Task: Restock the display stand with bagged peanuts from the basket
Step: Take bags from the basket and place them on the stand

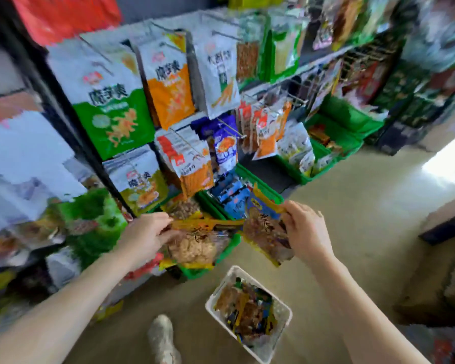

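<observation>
My left hand (147, 236) pinches the top edge of a yellow-trimmed clear peanut bag (197, 245) that hangs over a green bin (227, 249) at the foot of the display stand (184, 122). My right hand (306, 232) grips a second peanut bag (265, 232), tilted, just right of that bin. A white basket (279, 325) on the floor below my hands holds several more peanut bags (250, 308). The picture is blurred.
Snack bags hang on pegs across the stand, with green bins (352, 132) along its base to the right. My shoe (162, 337) is on the floor left of the basket. Cardboard boxes (436, 279) stand at the right. Bare beige floor lies between.
</observation>
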### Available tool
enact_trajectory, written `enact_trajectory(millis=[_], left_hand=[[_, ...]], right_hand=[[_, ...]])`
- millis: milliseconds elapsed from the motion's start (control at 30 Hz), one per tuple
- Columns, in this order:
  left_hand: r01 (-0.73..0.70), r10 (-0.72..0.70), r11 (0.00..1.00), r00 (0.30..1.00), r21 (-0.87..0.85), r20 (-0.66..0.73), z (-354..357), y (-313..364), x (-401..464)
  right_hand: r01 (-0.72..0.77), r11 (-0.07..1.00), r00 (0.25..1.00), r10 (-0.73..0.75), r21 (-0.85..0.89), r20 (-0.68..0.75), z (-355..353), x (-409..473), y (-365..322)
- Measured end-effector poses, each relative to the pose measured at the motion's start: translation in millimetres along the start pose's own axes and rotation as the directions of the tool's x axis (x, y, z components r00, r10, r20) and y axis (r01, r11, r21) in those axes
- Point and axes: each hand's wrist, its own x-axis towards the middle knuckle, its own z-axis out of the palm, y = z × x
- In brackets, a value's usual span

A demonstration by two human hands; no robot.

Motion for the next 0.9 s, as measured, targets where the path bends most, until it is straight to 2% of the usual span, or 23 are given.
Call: enact_trajectory(millis=[100,200,300,400,533,633,767,833,900], left_hand=[[0.215,-0.200,0.976,0.953,0.040,-0.229,-73.8,5.3,-37.8],[0.392,-0.363,0.920,0.815,-0.032,-0.451,-138.0,-6.2,-74.8],[0.422,-0.315,0.906,0.739,0.044,-0.596,-198.4,-27.8,-98.7],[0.437,-0.298,0.899,0.659,0.029,-0.690,-258.3,-49.8,-117.6],[0.452,-0.221,0.888,0.589,0.089,-0.778,-337.5,-88.4,-142.2],[0.449,-0.135,0.876,0.580,0.177,-0.803,-397.1,-122.9,-158.9],[0.521,-0.118,0.809,0.598,0.272,-0.793,-470.6,-187.2,-177.3],[0.554,-0.104,0.765,0.608,0.328,-0.787,-498.9,-222.0,-182.3],[0.619,-0.127,0.681,0.626,0.391,-0.770,-516.0,-257.2,-179.3]], right_hand=[[0.198,0.975,0.978,-0.189,0.104,-0.090,-18.7,25.5,-61.2],[0.323,0.921,0.945,-0.305,0.215,-0.116,-26.5,54.9,-135.0],[0.403,0.852,0.914,-0.397,0.333,-0.090,-29.2,83.2,-209.7],[0.434,0.787,0.884,-0.466,0.439,-0.040,-26.7,107.3,-279.2],[0.543,0.691,0.820,-0.558,0.478,-0.124,-26.9,126.8,-373.3],[0.627,0.611,0.758,-0.623,0.483,-0.194,-19.3,139.2,-442.0],[0.656,0.547,0.734,-0.622,0.520,-0.272,3.2,162.7,-528.8],[0.663,0.558,0.732,-0.624,0.500,-0.274,17.7,175.2,-569.1],[0.664,0.579,0.733,-0.630,0.474,-0.257,34.8,190.8,-602.6]])
